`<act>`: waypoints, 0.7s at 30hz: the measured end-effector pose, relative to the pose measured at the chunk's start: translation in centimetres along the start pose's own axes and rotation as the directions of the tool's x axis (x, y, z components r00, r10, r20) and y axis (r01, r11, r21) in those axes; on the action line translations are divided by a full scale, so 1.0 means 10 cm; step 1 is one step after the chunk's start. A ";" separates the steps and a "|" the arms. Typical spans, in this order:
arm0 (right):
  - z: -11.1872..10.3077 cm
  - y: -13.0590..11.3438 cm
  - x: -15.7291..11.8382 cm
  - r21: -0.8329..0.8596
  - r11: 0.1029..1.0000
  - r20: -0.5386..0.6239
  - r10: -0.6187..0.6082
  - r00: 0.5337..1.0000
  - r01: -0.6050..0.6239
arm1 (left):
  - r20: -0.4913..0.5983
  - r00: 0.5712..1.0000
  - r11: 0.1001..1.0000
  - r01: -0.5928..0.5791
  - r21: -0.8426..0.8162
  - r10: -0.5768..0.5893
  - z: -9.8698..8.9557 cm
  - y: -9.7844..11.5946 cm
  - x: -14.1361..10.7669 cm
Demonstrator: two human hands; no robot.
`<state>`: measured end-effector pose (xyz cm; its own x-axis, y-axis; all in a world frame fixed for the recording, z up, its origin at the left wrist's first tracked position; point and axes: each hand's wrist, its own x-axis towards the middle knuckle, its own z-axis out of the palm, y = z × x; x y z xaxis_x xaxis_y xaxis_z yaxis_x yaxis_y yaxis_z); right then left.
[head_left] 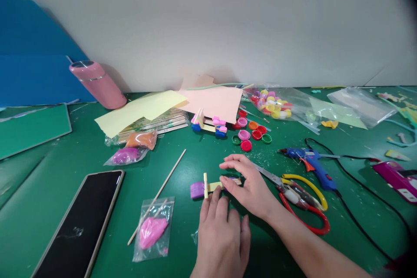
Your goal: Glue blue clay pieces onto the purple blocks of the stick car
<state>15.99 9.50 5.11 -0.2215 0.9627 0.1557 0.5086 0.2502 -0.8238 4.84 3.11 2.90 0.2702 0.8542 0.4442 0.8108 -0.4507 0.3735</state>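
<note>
A small craft piece lies in front of me: a pale yellow stick [214,186] with a purple clay block [197,190] at its left end and a short pale upright [205,184] beside that block. My left hand [221,232] reaches in from below, back upward, fingers stretched out and their tips at the near edge of the stick. From the right comes my right hand [249,186], thumb and fingers apart, the thumb tip at the stick. It partly covers the piece's right end, where more purple shows. Behind stands a similar piece with pink and blue clay [210,126].
Scissors [293,193] and a blue glue gun [309,163] with a black cord lie to the right. Coloured bottle caps [246,145] are scattered behind. On the left are a phone [81,226], bagged pink clay [152,232], a thin wooden stick [169,176] and a pink bottle [99,84].
</note>
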 end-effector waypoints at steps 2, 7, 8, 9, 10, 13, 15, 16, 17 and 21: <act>0.01 0.00 0.00 -0.005 1.000 0.002 -0.005 1.000 0.005 | -0.004 1.000 1.000 0.006 0.001 -0.006 0.00 0.00 0.00; 0.01 0.02 0.01 0.008 1.000 -0.001 -0.004 1.000 0.004 | 0.038 0.999 1.000 0.009 -0.005 -0.009 0.01 0.00 -0.02; 0.01 0.02 0.01 0.014 1.000 -0.003 -0.005 1.000 0.005 | 0.041 0.999 1.000 0.010 -0.008 -0.010 0.01 -0.01 -0.03; 0.01 0.02 0.01 0.018 1.000 -0.003 -0.006 1.000 0.006 | 0.042 0.999 1.000 0.012 -0.009 -0.012 0.01 -0.01 -0.04; 0.00 0.03 0.00 0.020 1.000 -0.003 -0.006 1.000 0.006 | 0.043 0.999 1.000 0.012 -0.009 -0.011 0.01 -0.01 -0.04; 0.00 0.03 0.00 0.018 1.000 0.001 0.000 1.000 0.000 | 0.045 0.999 1.000 0.005 0.001 -0.005 0.01 -0.01 -0.05; 0.00 0.04 0.00 0.020 1.000 0.001 0.003 1.000 -0.003 | 0.051 0.999 1.000 0.004 0.006 -0.005 0.01 -0.01 -0.05; 0.00 0.04 0.00 0.023 1.000 0.000 0.003 1.000 -0.003 | 0.053 0.999 1.000 0.007 0.007 -0.007 0.02 -0.01 -0.05; 0.00 0.04 0.00 0.028 1.000 -0.001 0.004 1.000 -0.004 | 0.055 0.998 1.000 0.007 0.007 -0.008 0.02 -0.02 -0.04; 0.01 0.05 -0.01 0.045 0.999 -0.001 0.011 1.000 -0.011 | 0.067 0.998 1.000 -0.007 0.002 0.007 0.02 -0.02 -0.04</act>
<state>16.19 9.56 4.68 -0.2150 0.9655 0.1467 0.4732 0.2344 -0.8492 4.68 2.91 2.52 0.3097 0.8665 0.3913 0.8099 -0.4561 0.3688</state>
